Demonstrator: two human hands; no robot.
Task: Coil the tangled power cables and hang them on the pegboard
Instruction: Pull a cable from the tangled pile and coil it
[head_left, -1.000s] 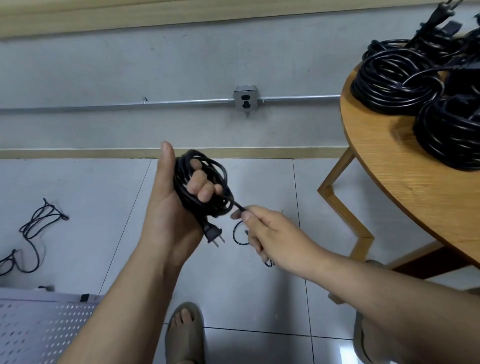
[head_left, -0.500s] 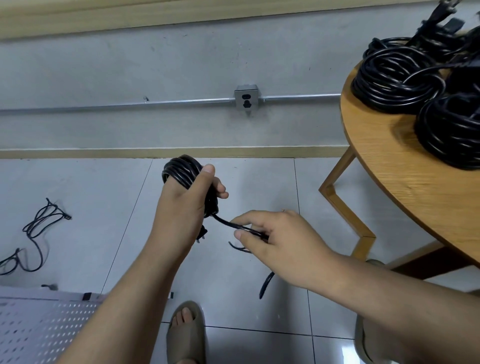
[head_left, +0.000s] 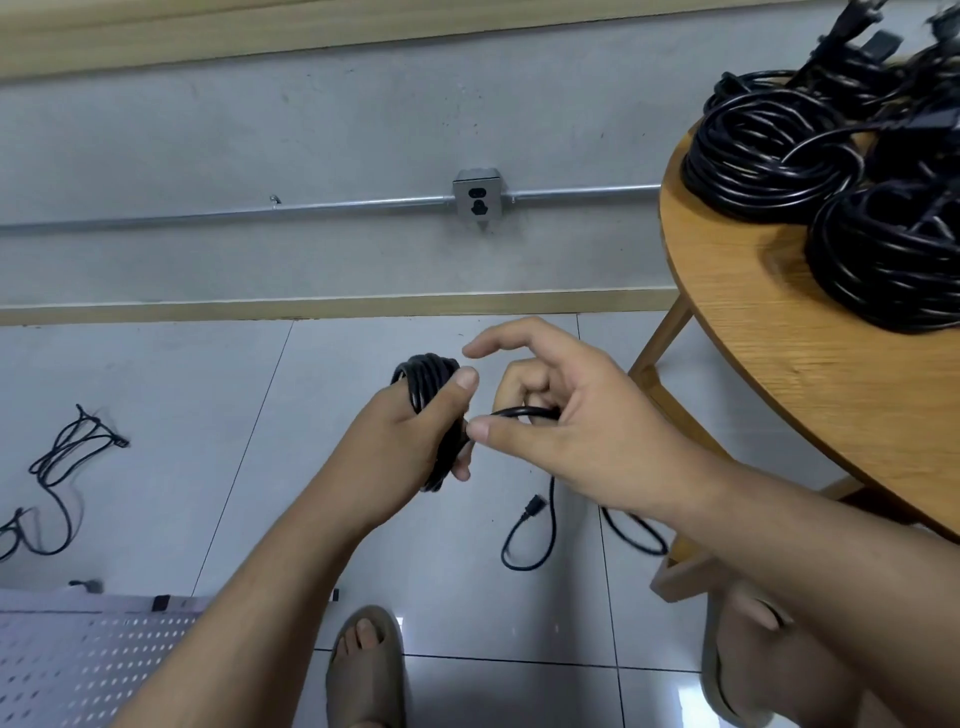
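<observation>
Left hand (head_left: 410, 447) grips the coiled cable (head_left: 422, 382) in curled fingers; right hand (head_left: 582, 436) pinches its loose end (head_left: 519, 413).

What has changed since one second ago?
The left hand turned its back to the camera, still gripping the coil. The right hand rose beside it, drawing the cable tail round. The coils on the table and the loose floor cable stayed.

One left hand (head_left: 405, 441), one right hand (head_left: 587, 431), one held coil (head_left: 426, 379). One loose cable (head_left: 85, 434) left; at least two table coils (head_left: 769, 156) right.
</observation>
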